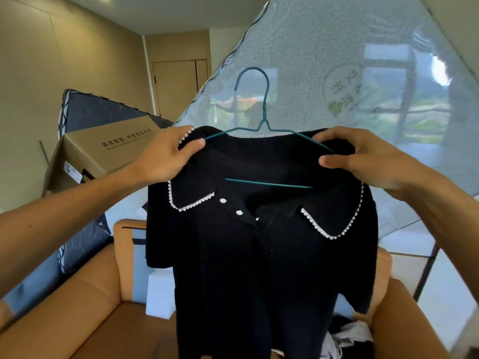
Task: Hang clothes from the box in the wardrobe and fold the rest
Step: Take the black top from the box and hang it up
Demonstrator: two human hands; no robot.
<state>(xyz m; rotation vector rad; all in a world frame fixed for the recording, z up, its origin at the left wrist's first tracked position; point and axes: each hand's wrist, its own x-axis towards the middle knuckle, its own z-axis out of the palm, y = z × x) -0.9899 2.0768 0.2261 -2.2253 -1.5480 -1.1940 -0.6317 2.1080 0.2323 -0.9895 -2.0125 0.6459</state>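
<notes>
**Floppy knit top, skinny wire hanger**

Left hand [166,158] fingers are pinching one shoulder of the black top [259,255], right hand [363,159] fingers are pinching the other over the teal hanger [259,130]. It's hanging mid-air above the open box [404,320]. Probably light, soft, slippery; I'd be gripping the shoulders.

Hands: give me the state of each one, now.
Left hand: closed, pinching the black shirt at its shoulder.
Right hand: closed on the shirt's other shoulder, over the teal hanger.
</notes>
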